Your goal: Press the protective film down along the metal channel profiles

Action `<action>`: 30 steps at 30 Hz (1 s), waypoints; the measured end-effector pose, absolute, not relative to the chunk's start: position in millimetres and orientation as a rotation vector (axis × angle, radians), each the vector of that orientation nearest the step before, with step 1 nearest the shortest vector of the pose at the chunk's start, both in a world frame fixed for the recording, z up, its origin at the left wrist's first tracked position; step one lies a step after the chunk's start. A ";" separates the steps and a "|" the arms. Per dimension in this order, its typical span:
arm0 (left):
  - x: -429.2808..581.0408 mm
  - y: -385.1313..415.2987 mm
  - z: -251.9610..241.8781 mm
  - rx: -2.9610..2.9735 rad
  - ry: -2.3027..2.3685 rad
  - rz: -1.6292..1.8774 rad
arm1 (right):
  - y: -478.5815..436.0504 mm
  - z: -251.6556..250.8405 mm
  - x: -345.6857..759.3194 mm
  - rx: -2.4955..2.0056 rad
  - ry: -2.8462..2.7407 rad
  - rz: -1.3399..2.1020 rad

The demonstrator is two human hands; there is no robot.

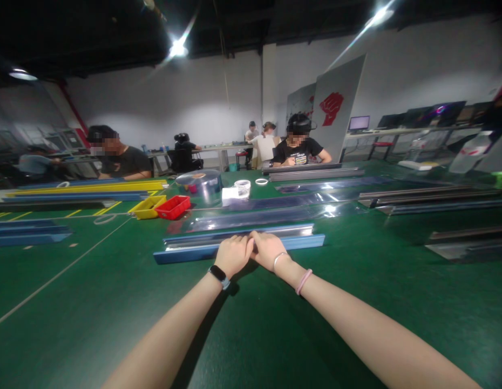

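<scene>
A long blue channel profile [190, 254] with a shiny silver inside lies crosswise in front of me on the green table. My left hand [235, 255] is closed over the middle of its near wall, fingers curled inward. Right beside it, my right hand [269, 249] is closed on the same stretch, and the thumbs and forefingers of the two hands nearly meet. The fingertips are hidden behind the hands, so anything small between them does not show. Just beyond the profile lie transparent film strips [243, 218].
Beyond are a red bin [173, 207], a yellow bin [149, 207], a roll of transparent film [206, 186] and a white tape roll [242, 188]. Dark profiles [433, 197] lie right, blue ones [28, 233] left. A person [300, 146] sits across the green table [251, 335].
</scene>
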State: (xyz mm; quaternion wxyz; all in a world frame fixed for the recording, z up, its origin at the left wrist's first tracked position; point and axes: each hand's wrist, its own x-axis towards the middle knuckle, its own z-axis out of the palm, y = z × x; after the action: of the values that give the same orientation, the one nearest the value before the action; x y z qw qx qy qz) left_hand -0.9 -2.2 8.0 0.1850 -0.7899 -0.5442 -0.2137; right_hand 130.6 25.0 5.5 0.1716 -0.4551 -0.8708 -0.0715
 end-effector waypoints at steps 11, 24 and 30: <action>0.7 -5.0 10.8 -2.216 -1.525 -0.648 | 26.6 4.4 130.8 -1.279 -2.467 -0.233; 0.5 -5.6 11.1 -2.207 -1.537 -0.641 | 27.9 1.3 130.4 -1.270 -2.457 -0.237; -0.7 -2.9 7.6 -2.194 -1.565 -0.593 | 27.4 0.0 131.1 -1.255 -2.396 -0.216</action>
State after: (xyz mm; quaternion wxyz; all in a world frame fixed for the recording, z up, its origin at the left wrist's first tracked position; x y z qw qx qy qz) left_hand -0.7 -2.9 7.6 0.1900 -0.7805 -0.5570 -0.2109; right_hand 131.1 27.4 0.0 0.2124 -0.4520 -0.8628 -0.0779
